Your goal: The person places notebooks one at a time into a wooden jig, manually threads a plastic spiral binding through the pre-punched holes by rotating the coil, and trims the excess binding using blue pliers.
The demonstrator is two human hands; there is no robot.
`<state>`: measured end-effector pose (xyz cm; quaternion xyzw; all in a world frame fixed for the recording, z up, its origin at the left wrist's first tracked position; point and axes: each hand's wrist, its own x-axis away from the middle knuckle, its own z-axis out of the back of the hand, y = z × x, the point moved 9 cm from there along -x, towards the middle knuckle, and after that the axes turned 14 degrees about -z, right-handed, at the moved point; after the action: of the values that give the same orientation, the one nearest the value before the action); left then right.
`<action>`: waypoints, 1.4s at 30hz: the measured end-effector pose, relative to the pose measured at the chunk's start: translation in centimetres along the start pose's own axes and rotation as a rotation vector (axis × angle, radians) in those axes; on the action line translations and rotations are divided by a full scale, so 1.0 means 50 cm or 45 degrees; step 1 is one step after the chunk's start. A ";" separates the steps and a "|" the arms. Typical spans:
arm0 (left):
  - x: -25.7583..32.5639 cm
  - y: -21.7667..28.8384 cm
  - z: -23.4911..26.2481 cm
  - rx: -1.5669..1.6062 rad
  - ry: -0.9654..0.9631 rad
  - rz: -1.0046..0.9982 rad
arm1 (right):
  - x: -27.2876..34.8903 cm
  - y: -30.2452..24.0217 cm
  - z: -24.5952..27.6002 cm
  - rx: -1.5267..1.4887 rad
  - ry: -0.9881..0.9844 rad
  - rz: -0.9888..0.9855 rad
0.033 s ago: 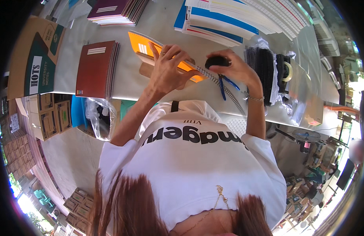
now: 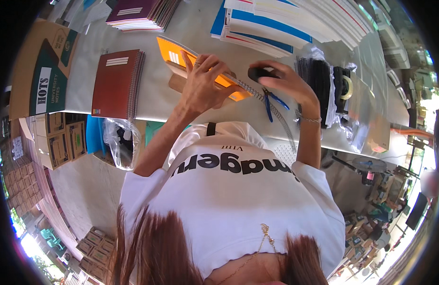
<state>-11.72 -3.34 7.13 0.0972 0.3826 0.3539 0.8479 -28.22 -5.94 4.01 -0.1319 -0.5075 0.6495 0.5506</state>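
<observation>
Figure: binding an orange-covered notebook [image 2: 200,66] at a grey work table [image 2: 162,104]. The notebook lies slantwise at mid-table on a wooden block [image 2: 177,81]. The left hand [image 2: 204,83] presses flat on the cover, fingers spread, pinning rather than gripping it. The right hand [image 2: 282,81] is curled over a small dark object [image 2: 258,72] at the notebook's right end; how tightly it closes cannot be told. A wire spiral [image 2: 276,114] runs from that end toward the near right, beside blue-handled pliers [image 2: 270,102]. The notebook is probably light and flexible, best held flat by its cover; the thin, springy spiral likely deforms easily, so handle it by its end. A maroon spiral notebook [image 2: 116,84] lies left.
</observation>
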 end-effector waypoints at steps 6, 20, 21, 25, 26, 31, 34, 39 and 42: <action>-0.009 -0.003 -0.008 0.018 -0.080 -0.042 | -0.003 0.056 -0.006 0.542 0.386 -0.154; -0.011 -0.005 0.000 -0.101 -0.075 0.008 | -0.010 0.042 0.003 -0.931 -0.278 -0.148; -0.012 -0.005 -0.002 -0.101 -0.092 0.010 | -0.007 0.023 -0.006 -0.656 -0.281 -0.110; -0.015 -0.007 -0.003 -0.147 -0.142 0.030 | -0.063 0.101 -0.035 0.305 -0.143 -0.053; -0.016 -0.010 -0.004 -0.167 -0.142 0.038 | -0.081 0.150 -0.021 0.609 0.005 -0.140; -0.010 -0.023 0.016 -0.208 -0.039 0.056 | -0.033 0.026 -0.013 -0.608 -0.384 -0.166; -0.009 -0.033 0.016 -0.217 -0.046 0.036 | -0.024 -0.022 -0.031 -0.189 -0.519 -0.066; -0.016 -0.036 0.013 -0.236 -0.035 -0.011 | -0.088 0.099 0.016 -0.177 -0.347 -0.279; -0.009 -0.041 0.010 -0.227 -0.034 0.000 | -0.071 0.048 -0.015 -0.397 -0.434 -0.253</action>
<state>-10.49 -5.09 6.85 0.0259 0.3382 0.3854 0.8582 -27.81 -8.25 0.37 -0.0530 -0.6975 0.5190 0.4912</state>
